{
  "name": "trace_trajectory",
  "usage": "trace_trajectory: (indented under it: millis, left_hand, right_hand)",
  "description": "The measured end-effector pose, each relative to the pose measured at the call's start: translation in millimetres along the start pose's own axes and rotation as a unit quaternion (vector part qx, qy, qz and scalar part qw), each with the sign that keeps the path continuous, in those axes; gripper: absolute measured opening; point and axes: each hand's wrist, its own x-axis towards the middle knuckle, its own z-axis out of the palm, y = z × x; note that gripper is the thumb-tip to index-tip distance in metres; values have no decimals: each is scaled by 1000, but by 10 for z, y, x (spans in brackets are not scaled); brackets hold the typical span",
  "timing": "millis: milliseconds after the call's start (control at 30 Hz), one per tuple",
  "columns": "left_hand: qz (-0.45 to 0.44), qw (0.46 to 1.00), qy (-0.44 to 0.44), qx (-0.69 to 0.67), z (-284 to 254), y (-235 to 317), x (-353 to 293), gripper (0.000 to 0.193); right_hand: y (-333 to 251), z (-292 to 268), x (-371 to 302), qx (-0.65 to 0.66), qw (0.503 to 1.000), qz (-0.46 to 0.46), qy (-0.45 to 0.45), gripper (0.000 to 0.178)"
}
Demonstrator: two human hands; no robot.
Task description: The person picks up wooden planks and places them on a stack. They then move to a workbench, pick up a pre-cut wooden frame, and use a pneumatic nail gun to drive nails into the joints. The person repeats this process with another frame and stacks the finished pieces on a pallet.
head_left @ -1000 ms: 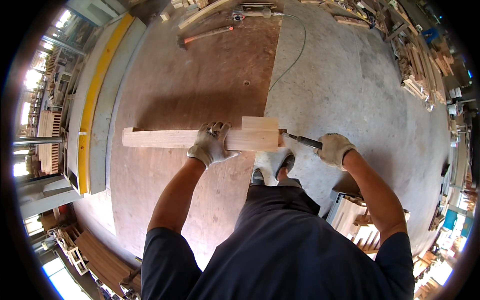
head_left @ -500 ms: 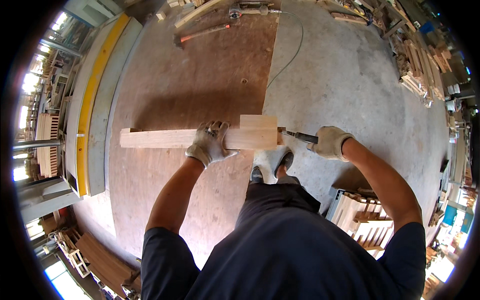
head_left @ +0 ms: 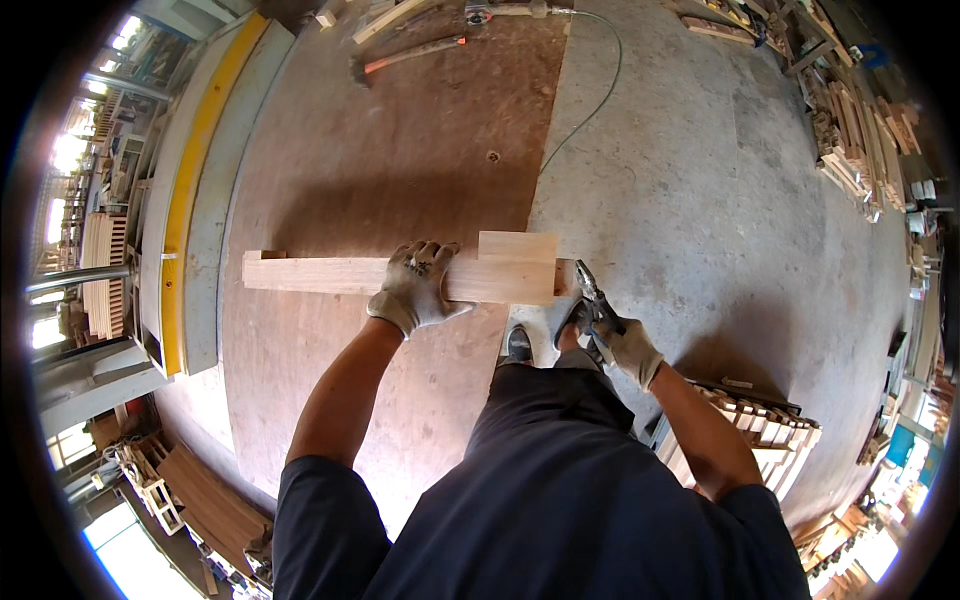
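A long pale wooden beam (head_left: pixel 330 275) lies crosswise in front of me, with a wider block (head_left: pixel 517 246) along the far side of its right end and a small raised piece (head_left: pixel 266 255) at its left end. My left hand (head_left: pixel 415 288), in a whitish work glove, is wrapped over the beam's middle, fingers on the far side and thumb on the near side. My gloved right hand (head_left: pixel 630 348) is closed round dark-handled pliers (head_left: pixel 588 284). Their metal head points away from me, beside a short wooden stub (head_left: pixel 565 277) at the beam's right end. Whether it touches the stub, I cannot tell.
A hammer (head_left: pixel 415 54) and a power tool with a thin hose (head_left: pixel 520 10) lie at the far side. Stacked slatted wood (head_left: pixel 755 430) stands at my right. A yellow-edged metal structure (head_left: pixel 190 200) runs along the left. Timber piles (head_left: pixel 855 135) lie far right.
My right hand has come nearer my body and inward, swinging the pliers from pointing left at the beam's end to pointing away from me. My left hand keeps its hold.
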Motion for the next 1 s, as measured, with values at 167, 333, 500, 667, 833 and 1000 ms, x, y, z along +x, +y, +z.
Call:
trace_trajectory:
  millis: [167,333,500,667,833,1000]
  left_hand:
    - [-7,1000,-12,-11,-11,-9,-8,87]
    - [-1,1000,5,-19,52,-42,-28,85]
    - [-2,1000,26,-9,98,-46,-67,83]
    - [-25,999,-39,-7,43,-32,-69,84]
    - [-38,996,-76,1,4,-16,-68,85]
    - [-17,1000,-6,-2,65,-45,-88,83]
  right_hand:
    - [-640,-185,-412,-201,977,-34,60,35]
    - [-978,-380,-543,-411,898,-116,106,29]
    - [-1032,-442,-534,-570,798,-164,111,39]
    - [-1155,-349,-538,-698,686,-153,139,45]
    - [-1299,-280,-559,-776,592,-156,152,42]
    - [-1425,-288,-579,-785,593,-140,110,29]
